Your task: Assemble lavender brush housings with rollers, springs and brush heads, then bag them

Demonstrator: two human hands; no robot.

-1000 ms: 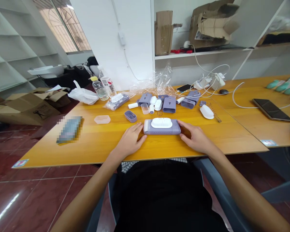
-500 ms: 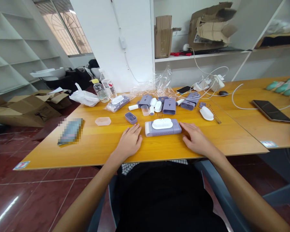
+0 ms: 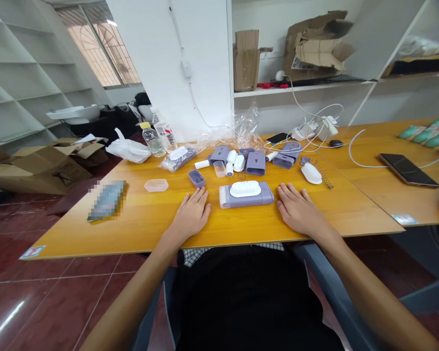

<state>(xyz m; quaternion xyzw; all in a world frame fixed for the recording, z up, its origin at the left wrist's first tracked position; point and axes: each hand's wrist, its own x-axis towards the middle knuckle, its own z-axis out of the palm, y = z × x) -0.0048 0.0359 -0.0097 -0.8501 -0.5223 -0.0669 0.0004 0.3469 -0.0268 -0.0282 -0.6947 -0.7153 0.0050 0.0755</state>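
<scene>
My left hand (image 3: 192,213) lies flat on the wooden table (image 3: 131,229), fingers stretched out and holding nothing. Its fingertips are close to a small purple cap (image 3: 196,178). On the other side, my right hand (image 3: 296,208) rests palm down with its fingers spread. Between the two hands lies a purple case (image 3: 247,201) with a translucent end and a white bristled brush head (image 3: 245,188) on its top face. Neither hand touches this case.
Behind the case are several purple housings (image 3: 255,163) and small white parts. A white oval piece (image 3: 311,173) and a metal spring (image 3: 324,175) lie right. A translucent cover (image 3: 156,185) sits left. Bottles (image 3: 153,141), cables and a dark tablet (image 3: 409,169) are farther out.
My right hand has moved off the end of the purple case and turned flat, fingers spreading. My left hand has shifted slightly left. The case has stayed in place.
</scene>
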